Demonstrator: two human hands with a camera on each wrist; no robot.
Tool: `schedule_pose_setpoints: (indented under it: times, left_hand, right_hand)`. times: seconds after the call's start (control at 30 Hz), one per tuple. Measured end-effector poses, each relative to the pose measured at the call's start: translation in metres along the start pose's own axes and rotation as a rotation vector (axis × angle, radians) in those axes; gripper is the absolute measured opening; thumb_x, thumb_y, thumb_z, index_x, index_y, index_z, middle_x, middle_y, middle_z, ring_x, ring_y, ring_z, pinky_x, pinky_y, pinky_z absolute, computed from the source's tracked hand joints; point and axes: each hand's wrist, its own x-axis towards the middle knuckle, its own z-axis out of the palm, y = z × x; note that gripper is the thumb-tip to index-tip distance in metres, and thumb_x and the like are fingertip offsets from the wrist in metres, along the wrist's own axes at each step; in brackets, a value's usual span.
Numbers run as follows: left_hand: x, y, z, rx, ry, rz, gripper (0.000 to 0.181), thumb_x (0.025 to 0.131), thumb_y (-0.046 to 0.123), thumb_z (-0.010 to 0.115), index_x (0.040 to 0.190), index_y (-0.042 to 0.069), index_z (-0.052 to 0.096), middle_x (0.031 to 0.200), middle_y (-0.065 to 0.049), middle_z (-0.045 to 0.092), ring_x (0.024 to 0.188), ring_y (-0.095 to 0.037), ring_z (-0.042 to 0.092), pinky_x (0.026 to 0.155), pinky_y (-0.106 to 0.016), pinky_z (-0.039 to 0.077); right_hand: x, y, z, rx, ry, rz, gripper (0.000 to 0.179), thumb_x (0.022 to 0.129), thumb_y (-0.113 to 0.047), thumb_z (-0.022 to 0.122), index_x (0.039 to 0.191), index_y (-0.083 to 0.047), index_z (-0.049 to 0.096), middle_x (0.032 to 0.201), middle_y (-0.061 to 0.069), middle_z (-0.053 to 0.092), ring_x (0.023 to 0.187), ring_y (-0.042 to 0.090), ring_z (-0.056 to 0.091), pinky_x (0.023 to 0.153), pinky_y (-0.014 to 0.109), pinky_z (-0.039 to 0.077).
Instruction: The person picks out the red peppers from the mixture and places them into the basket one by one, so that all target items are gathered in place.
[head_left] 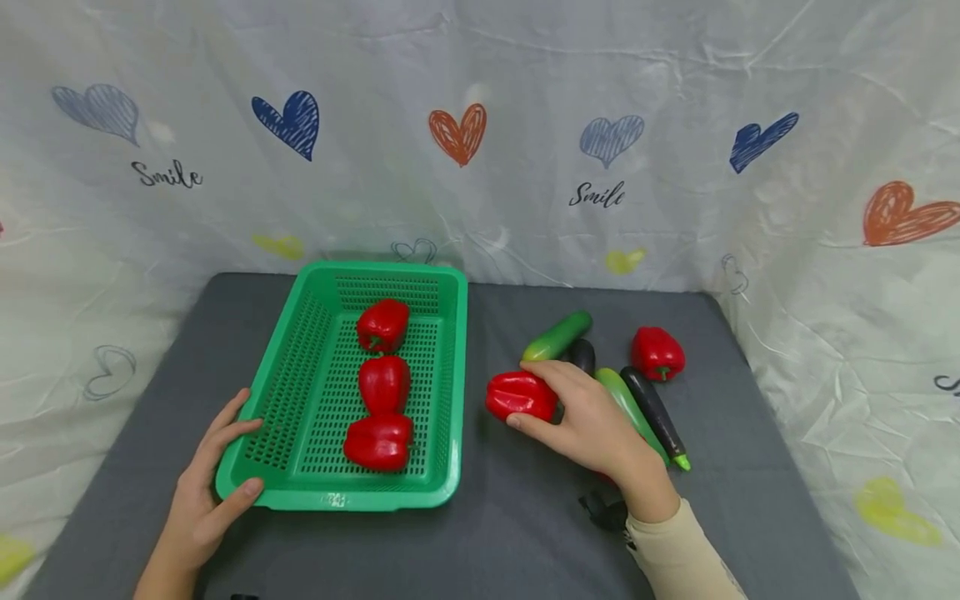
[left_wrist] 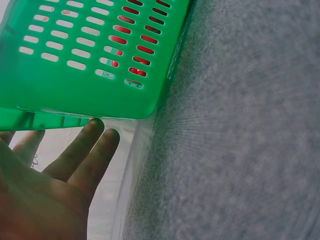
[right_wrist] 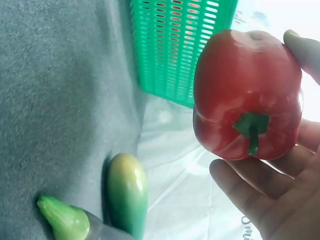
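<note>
My right hand [head_left: 592,412] grips a red bell pepper [head_left: 519,395] between thumb and fingers, just right of the green basket [head_left: 455,400]. In the right wrist view this pepper [right_wrist: 247,90] shows its green stem and looks raised above the grey table. My left hand [head_left: 202,492] lies at the basket's near left corner, fingers spread and fairly straight against the rim. The left wrist view shows those fingers [left_wrist: 95,155] just under the rim. Three red bell peppers form a column inside the basket: far [head_left: 383,325], middle [head_left: 384,384] and near [head_left: 378,442].
Right of the basket lie a green cucumber [head_left: 558,335], a dark eggplant [head_left: 582,353] partly hidden by my hand, a long green vegetable [head_left: 626,400], another eggplant [head_left: 654,415] and a red bell pepper [head_left: 657,353]. A small black object [head_left: 604,512] sits by my right wrist. A printed curtain [head_left: 525,225] hangs behind.
</note>
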Motion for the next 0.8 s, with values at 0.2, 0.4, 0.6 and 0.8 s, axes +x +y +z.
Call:
schedule_pose_setpoints:
  times: [0.2,0.4,0.6,0.8]
  left_hand:
    - [0.003,0.001,0.0,0.003,-0.005,0.01,0.06,0.088,-0.011,0.066,0.145,-0.02,0.051,0.171,-0.035,0.029,0.16,-0.031,0.032,0.115,-0.02,0.035]
    - [0.003,0.002,-0.002,0.007,-0.01,0.008,0.06,0.088,-0.011,0.066,0.146,-0.019,0.051,0.171,-0.034,0.029,0.16,-0.031,0.031,0.116,-0.021,0.034]
    - [0.001,0.001,-0.002,-0.014,-0.01,-0.01,0.062,0.087,-0.014,0.066,0.147,-0.019,0.05,0.172,-0.033,0.027,0.16,-0.03,0.03,0.114,-0.02,0.036]
    - [-0.002,0.0,0.0,-0.023,-0.009,-0.032,0.064,0.087,-0.015,0.066,0.148,-0.018,0.049,0.173,-0.032,0.026,0.161,-0.029,0.029,0.114,-0.019,0.036]
  right_hand:
    - [0.002,-0.004,0.001,0.012,0.026,-0.027,0.069,0.092,-0.051,0.085,0.148,-0.017,0.065,0.142,-0.001,0.067,0.125,0.021,0.063,0.087,0.04,0.064]
    - [0.006,-0.006,0.003,0.017,0.044,-0.039,0.069,0.092,-0.05,0.086,0.149,-0.018,0.064,0.141,-0.001,0.068,0.123,0.02,0.063,0.086,0.039,0.064]
    - [0.01,-0.01,0.002,0.031,0.044,-0.056,0.07,0.091,-0.048,0.087,0.149,-0.016,0.064,0.138,0.0,0.069,0.122,0.021,0.064,0.085,0.039,0.064]
    - [0.014,-0.011,0.003,0.036,0.045,-0.066,0.069,0.091,-0.047,0.087,0.148,-0.015,0.065,0.135,0.0,0.069,0.12,0.02,0.064,0.084,0.038,0.064]
